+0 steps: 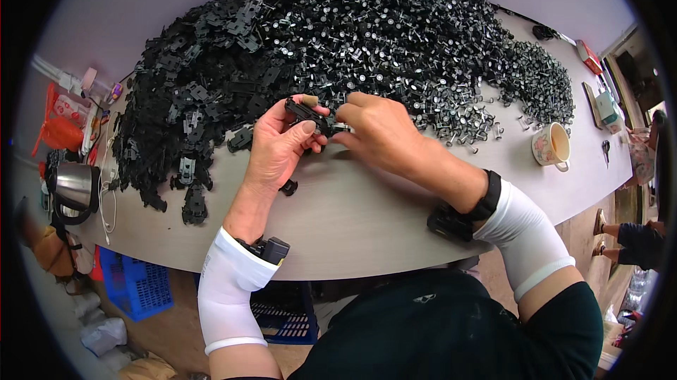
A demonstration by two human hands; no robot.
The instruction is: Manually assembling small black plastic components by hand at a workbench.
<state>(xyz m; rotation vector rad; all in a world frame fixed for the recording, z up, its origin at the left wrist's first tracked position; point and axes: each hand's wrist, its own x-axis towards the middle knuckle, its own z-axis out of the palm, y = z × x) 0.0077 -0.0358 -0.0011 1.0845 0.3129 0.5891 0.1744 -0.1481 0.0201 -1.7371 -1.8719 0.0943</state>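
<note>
My left hand is closed around a black plastic toy-car chassis, holding it above the table between thumb and fingers. A tan finger cot covers one of that hand's fingertips. My right hand is right beside the chassis, thumb and fingers pinched together at its right end. Something small and silvery shows at those fingertips, partly hidden, so I cannot make it out. On the table below my left hand lies a small black wheel axle.
Behind my hands, a large heap of wheel axles meets a pile of black chassis at left. A cup stands at right, a kettle at far left. Blue crates sit below the table edge. Another person's legs show at right.
</note>
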